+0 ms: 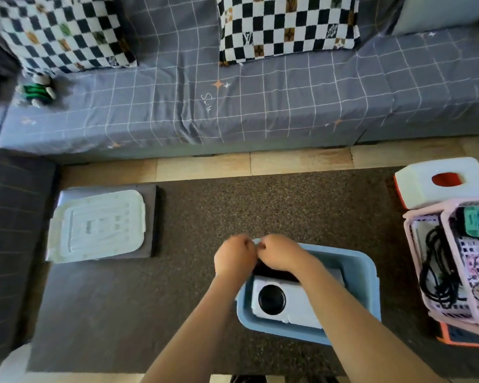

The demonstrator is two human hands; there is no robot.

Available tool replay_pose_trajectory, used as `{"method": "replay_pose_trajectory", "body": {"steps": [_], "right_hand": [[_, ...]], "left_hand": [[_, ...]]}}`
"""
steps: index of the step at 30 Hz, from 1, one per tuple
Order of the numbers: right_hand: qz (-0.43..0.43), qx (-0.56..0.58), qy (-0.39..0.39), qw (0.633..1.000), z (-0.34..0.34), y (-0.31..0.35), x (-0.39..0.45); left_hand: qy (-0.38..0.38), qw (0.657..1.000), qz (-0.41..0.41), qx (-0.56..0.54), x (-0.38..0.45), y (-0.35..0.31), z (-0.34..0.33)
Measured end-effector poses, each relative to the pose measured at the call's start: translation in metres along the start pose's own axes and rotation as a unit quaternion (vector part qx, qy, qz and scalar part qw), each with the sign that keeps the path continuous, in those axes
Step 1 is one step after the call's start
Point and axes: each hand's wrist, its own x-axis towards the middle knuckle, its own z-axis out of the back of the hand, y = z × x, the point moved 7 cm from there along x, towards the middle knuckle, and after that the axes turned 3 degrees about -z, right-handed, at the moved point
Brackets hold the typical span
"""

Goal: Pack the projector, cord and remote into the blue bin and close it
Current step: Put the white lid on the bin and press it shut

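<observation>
Two hands [256,252], two checkered cushions [286,26], one blue bin [365,288], one projector [285,299], one lid [97,225]

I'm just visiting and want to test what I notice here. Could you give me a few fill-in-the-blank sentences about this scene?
1. The white projector lies inside the ____ bin.
2. The white lid lies on the floor to the person's ____.
3. The left hand and right hand meet above the bin's far ____.
4. Black cords lie in the ____ basket.

Missing words: blue; left; rim; pink
</observation>
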Motion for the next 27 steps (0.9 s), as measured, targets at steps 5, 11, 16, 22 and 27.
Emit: {"method": "replay_pose_trajectory", "body": {"steps": [5,11,16,22,27], "right_hand": [[0.032,0.129,0.027,0.991,-0.039,0.090,0.025],[0.003,0.254,0.061,0.965,-0.124,0.159,0.072],[0.008,0.310,0.079,0.947,-0.165,0.198,0.113],[-0.005,0.295,0.080,0.952,-0.183,0.208,0.136],[-0.027,0.328,0.076,0.941,-0.189,0.207,0.135]], "left_hand": [[-0.078,0.991,0.096,-0.047,0.000,0.089,0.058],[-0.078,0.987,0.134,-0.043,0.017,0.201,0.073],[-0.041,0.991,0.126,-0.029,0.051,0.274,0.060],[-0.062,0.993,0.099,-0.013,0.069,0.304,0.052],[-0.125,0.990,0.056,0.030,0.060,0.293,0.064]]}}
